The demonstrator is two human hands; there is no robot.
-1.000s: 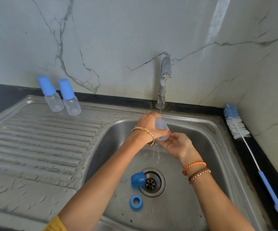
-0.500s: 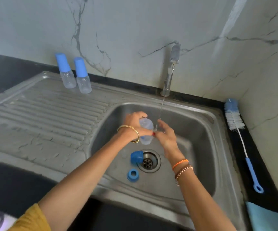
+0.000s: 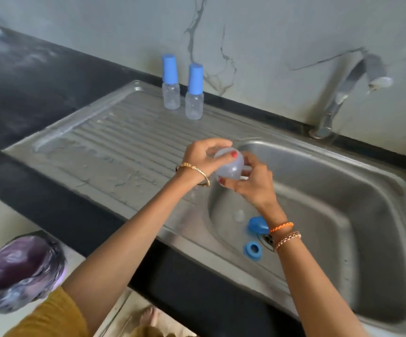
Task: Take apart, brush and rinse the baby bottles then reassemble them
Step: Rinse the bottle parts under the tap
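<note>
I hold a clear, capless bottle body (image 3: 231, 165) on its side above the left rim of the sink basin (image 3: 343, 181). My left hand (image 3: 204, 156) grips its base end. My right hand (image 3: 253, 183) curls round its mouth end. Down in the basin, a blue cap (image 3: 258, 223) lies by the drain, a blue screw ring (image 3: 252, 251) lies in front of it, and a small clear teat (image 3: 238, 216) sits to the left. Two assembled bottles with blue caps, one (image 3: 171, 82) and another (image 3: 194, 92), stand upright at the back of the drainboard (image 3: 99, 152).
The tap (image 3: 343, 93) stands at the back right above the basin, blurred. Black countertop (image 3: 39, 81) surrounds the sink. A bin lined with a purple bag (image 3: 22, 271) stands on the floor at the lower left.
My hands carried the bottle body out from under the tap, left toward the basin's rim. The view swung left, so the bottle brush on the right is out of frame.
</note>
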